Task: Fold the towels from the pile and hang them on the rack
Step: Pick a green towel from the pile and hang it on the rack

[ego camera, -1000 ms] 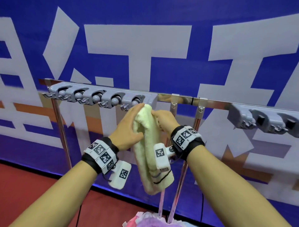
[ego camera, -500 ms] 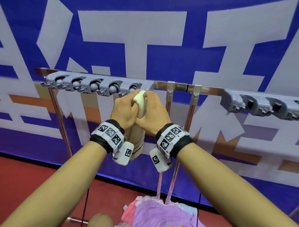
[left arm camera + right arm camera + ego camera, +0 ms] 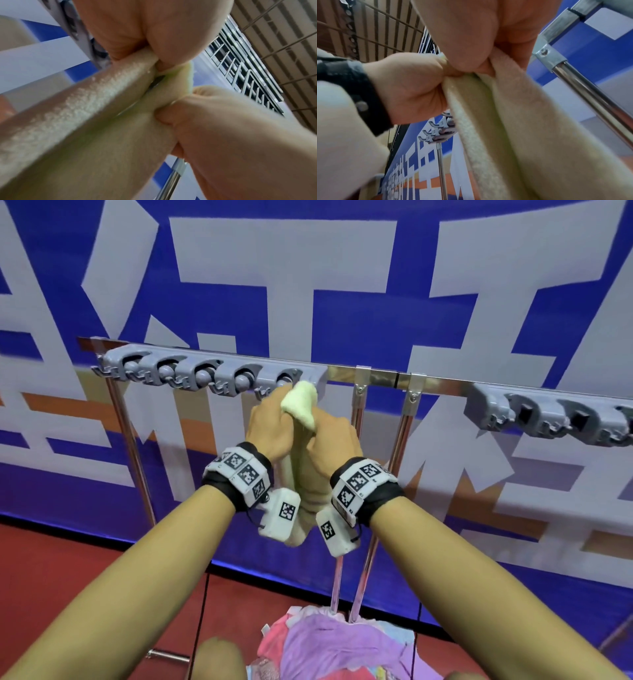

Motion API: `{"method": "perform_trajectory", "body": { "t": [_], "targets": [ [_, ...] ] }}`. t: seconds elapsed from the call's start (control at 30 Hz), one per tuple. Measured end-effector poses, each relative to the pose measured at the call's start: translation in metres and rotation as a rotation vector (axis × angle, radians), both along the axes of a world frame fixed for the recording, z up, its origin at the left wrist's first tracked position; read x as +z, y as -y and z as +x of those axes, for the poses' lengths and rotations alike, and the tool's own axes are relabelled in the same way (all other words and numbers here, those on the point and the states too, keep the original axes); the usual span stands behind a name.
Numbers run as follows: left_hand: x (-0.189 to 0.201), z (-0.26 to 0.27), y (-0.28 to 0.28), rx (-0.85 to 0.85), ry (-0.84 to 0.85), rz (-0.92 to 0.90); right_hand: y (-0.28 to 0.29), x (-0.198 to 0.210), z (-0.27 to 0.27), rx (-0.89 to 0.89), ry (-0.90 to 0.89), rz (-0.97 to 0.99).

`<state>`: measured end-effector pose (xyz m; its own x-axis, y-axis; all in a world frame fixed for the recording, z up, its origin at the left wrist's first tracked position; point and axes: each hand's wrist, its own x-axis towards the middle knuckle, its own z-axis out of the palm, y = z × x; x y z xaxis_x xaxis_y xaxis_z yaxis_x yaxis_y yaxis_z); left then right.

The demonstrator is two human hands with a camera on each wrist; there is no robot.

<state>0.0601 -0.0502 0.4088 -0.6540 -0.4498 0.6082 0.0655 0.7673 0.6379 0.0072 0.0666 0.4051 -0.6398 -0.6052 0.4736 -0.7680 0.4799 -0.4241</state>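
Head view: left hand (image 3: 270,428) and right hand (image 3: 330,445) both clamped on the folded yellow towel (image 3: 301,402), its top just below the rack (image 3: 219,371)'s fifth clip; hanging step, pile (image 3: 329,645) waits below. Left wrist: fingers pinch the fold. Right wrist: same pinch. Next, I judge: push the fold into the clip.

My red floor (image 3: 51,570) below me, pile of towels (image 3: 339,645) lying on it, pink and purple, by the rack's chrome legs (image 3: 363,583)
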Motion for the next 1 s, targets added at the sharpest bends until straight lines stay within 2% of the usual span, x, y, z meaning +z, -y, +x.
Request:
{"method": "perform_trajectory", "body": {
  "t": [0.13,0.3,0.47,0.7,0.93,1.0],
  "targets": [
    [0.019,-0.007,0.005,-0.046,-0.005,-0.062,-0.002,0.008,-0.006,-0.074,-0.021,-0.141],
    [-0.007,0.0,0.009,-0.085,0.109,-0.033,-0.005,-0.004,-0.01,-0.093,0.057,0.128],
    [-0.028,0.004,0.009,-0.129,0.128,0.102,0.0,-0.014,-0.008,-0.009,0.141,0.031],
    [-0.051,0.01,0.003,-0.126,0.162,0.247,0.007,-0.033,-0.007,-0.085,0.085,0.218],
    [-0.07,0.019,-0.006,-0.183,0.224,0.371,0.0,-0.043,0.006,-0.029,0.129,0.284],
    [-0.086,0.026,-0.001,-0.212,0.178,0.425,-0.008,-0.051,0.004,0.003,0.164,0.31]
  ]
}}
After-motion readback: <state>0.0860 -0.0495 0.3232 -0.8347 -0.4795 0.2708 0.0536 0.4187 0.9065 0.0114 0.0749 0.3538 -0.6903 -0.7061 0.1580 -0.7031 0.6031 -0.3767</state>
